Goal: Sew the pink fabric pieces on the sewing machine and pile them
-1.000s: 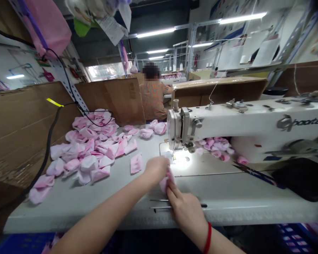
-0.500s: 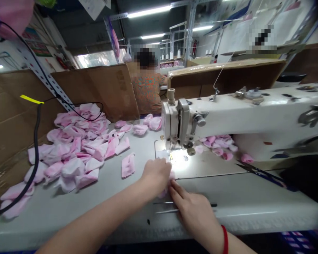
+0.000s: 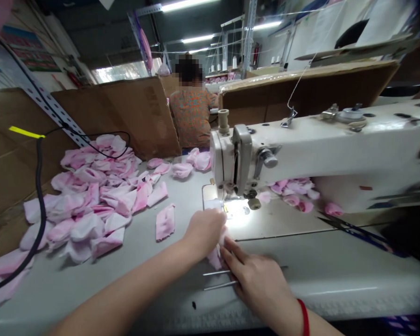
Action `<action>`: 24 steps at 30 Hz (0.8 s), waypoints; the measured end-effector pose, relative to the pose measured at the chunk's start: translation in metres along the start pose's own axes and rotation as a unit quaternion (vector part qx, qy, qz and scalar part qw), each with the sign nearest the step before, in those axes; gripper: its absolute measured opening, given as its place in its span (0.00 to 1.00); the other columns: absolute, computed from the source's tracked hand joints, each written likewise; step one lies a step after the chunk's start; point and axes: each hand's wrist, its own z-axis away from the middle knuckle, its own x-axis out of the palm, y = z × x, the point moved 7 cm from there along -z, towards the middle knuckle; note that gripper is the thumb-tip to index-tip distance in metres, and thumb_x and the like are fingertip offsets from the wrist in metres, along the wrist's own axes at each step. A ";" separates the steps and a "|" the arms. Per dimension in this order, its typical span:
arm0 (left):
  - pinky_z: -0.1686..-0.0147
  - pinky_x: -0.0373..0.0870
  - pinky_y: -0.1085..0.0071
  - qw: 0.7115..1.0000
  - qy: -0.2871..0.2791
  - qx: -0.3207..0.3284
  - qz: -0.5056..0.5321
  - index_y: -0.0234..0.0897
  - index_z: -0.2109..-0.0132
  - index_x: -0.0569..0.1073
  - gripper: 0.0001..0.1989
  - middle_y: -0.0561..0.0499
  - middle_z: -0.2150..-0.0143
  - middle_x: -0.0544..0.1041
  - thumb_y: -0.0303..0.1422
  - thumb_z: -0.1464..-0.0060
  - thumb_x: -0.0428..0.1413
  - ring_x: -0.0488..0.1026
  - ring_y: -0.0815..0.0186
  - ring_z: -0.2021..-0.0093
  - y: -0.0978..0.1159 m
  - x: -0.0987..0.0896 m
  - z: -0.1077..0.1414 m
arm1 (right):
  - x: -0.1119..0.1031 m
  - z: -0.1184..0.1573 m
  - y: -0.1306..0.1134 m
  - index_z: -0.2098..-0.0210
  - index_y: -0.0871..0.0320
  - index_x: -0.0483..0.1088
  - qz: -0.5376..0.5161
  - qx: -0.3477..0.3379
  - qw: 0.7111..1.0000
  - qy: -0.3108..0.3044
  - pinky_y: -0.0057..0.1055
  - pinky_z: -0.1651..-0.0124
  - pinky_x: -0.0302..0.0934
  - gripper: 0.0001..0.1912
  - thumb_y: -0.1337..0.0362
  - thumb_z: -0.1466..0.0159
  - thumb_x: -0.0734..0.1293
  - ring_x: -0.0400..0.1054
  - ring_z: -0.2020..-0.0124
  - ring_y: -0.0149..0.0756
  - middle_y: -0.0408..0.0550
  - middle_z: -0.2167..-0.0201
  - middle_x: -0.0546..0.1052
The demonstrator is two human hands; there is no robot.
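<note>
Hands are both on one pink fabric piece (image 3: 214, 257). The left hand (image 3: 205, 232) is curled over its far part, gripping it, while the right hand (image 3: 257, 275) lies open, fingers spread, their tips pressed against the piece's right side. The piece is bunched between them, so its outline is partly hidden; its long axis seems to run near-to-far, with a pointed end hanging toward the near side below the left hand. It lies just near of the lit needle plate (image 3: 213, 204) of the sewing machine (image 3: 318, 140). Two thin metal rods (image 3: 219, 279) lie beside the right hand's fingers on the surface (image 3: 336, 280). To the right, scissors (image 3: 353, 233) rest on the surface. One loose pink piece (image 3: 165, 222) lies left of the hands, and beyond it is a large heap of pink pieces (image 3: 91, 196). More are piled behind the machine's arm (image 3: 294, 189). Farther off, past a cardboard divider (image 3: 140, 121), a co-worker (image 3: 192, 116) sits with their back turned.
</note>
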 end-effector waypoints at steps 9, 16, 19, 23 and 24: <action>0.58 0.61 0.67 0.990 0.131 -0.035 0.045 0.37 0.61 0.65 0.07 0.49 0.61 0.66 0.31 0.46 0.45 0.63 0.63 0.59 -0.024 -0.015 0.042 | -0.002 0.008 0.003 0.51 0.50 0.62 0.023 0.011 0.995 0.093 0.29 0.81 0.61 0.25 0.69 0.49 0.59 0.67 0.79 0.32 0.43 0.50 0.64; 0.52 0.57 0.62 0.964 0.215 -0.046 0.150 0.40 0.56 0.68 0.21 0.48 0.53 0.65 0.18 0.59 0.49 0.60 0.60 0.52 -0.095 -0.009 0.105 | 0.001 0.012 0.004 0.50 0.46 0.60 0.030 0.012 0.990 0.141 0.29 0.84 0.62 0.23 0.64 0.46 0.60 0.67 0.81 0.30 0.38 0.51 0.65; 0.56 0.61 0.64 0.946 0.258 -0.049 0.189 0.38 0.60 0.71 0.18 0.48 0.60 0.69 0.18 0.58 0.48 0.65 0.62 0.58 -0.109 -0.009 0.108 | 0.001 0.012 0.005 0.50 0.46 0.60 0.027 0.022 0.992 0.117 0.30 0.81 0.64 0.22 0.65 0.45 0.60 0.68 0.79 0.31 0.36 0.50 0.64; 0.64 0.65 0.70 0.907 0.340 -0.081 0.237 0.35 0.64 0.71 0.07 0.48 0.66 0.71 0.26 0.54 0.52 0.68 0.64 0.64 -0.113 -0.032 0.113 | 0.000 0.012 0.004 0.51 0.47 0.61 0.019 0.032 0.995 0.092 0.31 0.78 0.65 0.22 0.67 0.45 0.58 0.69 0.76 0.32 0.38 0.49 0.63; 0.66 0.65 0.72 0.898 0.353 -0.082 0.251 0.34 0.65 0.71 0.06 0.49 0.68 0.71 0.28 0.53 0.53 0.68 0.65 0.66 -0.111 -0.038 0.115 | -0.001 0.011 0.004 0.51 0.47 0.61 0.017 0.034 0.995 0.089 0.32 0.78 0.65 0.22 0.68 0.45 0.58 0.69 0.75 0.33 0.38 0.49 0.63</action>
